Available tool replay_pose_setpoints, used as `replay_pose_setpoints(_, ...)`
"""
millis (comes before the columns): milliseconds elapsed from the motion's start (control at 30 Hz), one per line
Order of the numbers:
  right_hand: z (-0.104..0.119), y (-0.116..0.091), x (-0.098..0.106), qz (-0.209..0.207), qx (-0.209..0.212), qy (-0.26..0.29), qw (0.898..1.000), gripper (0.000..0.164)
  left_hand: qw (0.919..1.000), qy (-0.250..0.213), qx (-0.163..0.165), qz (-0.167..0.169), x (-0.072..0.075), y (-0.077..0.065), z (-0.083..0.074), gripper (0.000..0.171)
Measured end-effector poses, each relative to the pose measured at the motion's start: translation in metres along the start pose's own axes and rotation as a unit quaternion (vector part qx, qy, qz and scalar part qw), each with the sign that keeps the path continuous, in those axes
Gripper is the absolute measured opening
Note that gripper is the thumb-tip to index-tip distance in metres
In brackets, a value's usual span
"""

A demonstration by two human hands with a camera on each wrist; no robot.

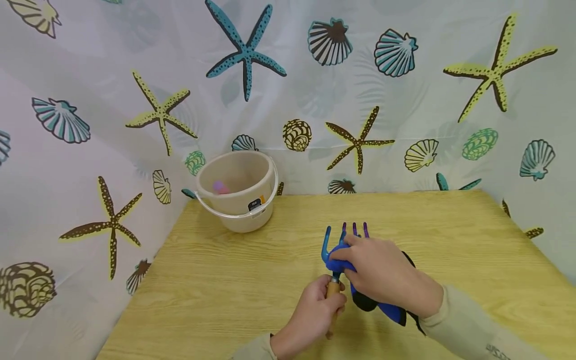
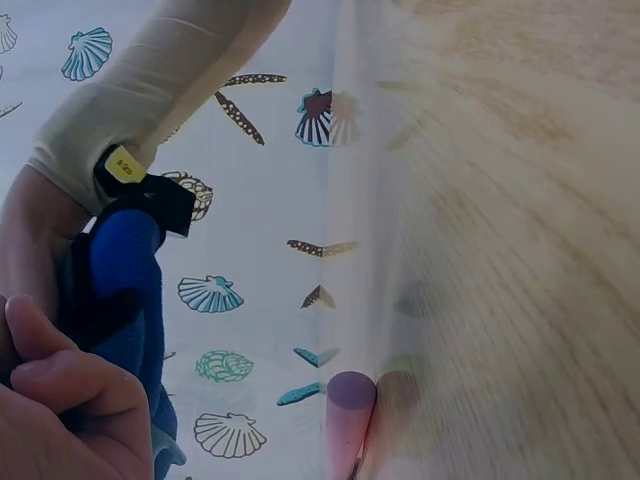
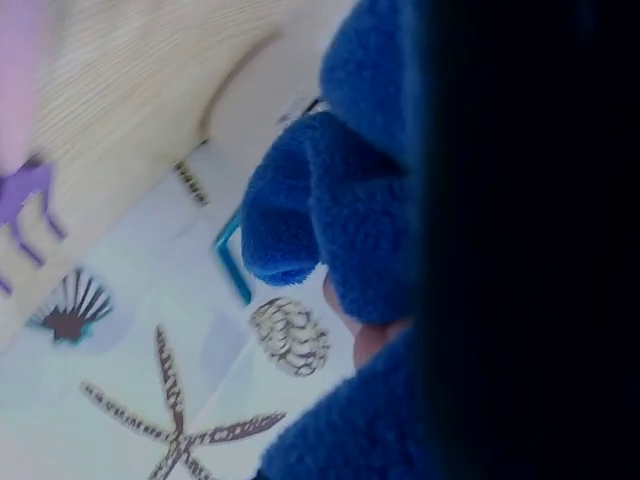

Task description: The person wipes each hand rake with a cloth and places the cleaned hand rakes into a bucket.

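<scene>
In the head view my left hand (image 1: 315, 310) grips the wooden handle of a small hand rake (image 1: 333, 289), its blue tines pointing away from me. A fuzzy blue cloth (image 1: 339, 262) is pinched in my right hand (image 1: 382, 267) and lies over the rake's head, covering much of it. More of that cloth hangs below the right palm. The right wrist view shows folds of the cloth (image 3: 365, 240) close up, with a blue tine (image 3: 232, 265) poking out past them. Curled fingers of the left hand (image 2: 85, 410) fill the left wrist view's lower corner.
Purple tines (image 1: 366, 230) show just beyond my right hand; a purple rake head with a pink handle (image 3: 25, 195) lies on the table in the right wrist view. A beige bucket (image 1: 243, 205) with pink and purple items inside stands back left. A patterned curtain (image 1: 279, 95) borders the table.
</scene>
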State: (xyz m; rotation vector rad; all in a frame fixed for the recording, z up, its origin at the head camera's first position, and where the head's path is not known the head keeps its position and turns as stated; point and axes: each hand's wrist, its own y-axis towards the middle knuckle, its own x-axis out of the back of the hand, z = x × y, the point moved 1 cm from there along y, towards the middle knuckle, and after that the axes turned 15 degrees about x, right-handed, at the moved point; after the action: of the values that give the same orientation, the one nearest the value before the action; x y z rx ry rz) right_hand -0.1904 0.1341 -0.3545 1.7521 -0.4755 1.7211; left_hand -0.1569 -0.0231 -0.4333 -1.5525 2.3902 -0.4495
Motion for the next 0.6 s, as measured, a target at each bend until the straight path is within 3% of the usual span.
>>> replay_pose_setpoints(167, -0.009, 0.001, -0.011, -0.014, -0.028, -0.056, 0.998, 0.030, 0.9998, -0.001, 0.014, 0.012, 0.000, -0.002, 0.000, 0.017)
replay_pose_setpoints(300, -0.017, 0.000, -0.020, -0.069, -0.026, -0.114, 0.991, 0.028, 0.9998, 0.003, 0.019, 0.011, -0.001, -0.001, 0.000, 0.017)
replay_pose_setpoints(467, -0.022, 0.002, -0.026, -0.133, -0.019, -0.180, 0.975, 0.022, 0.9998, 0.011, 0.017, 0.001, 0.000, 0.000, -0.002, 0.017)
replay_pose_setpoints(600, -0.019, 0.002, -0.022, -0.129, -0.022, -0.188, 0.973, 0.027, 0.9998, 0.007, 0.019, 0.004, -0.001, -0.002, -0.004, 0.017)
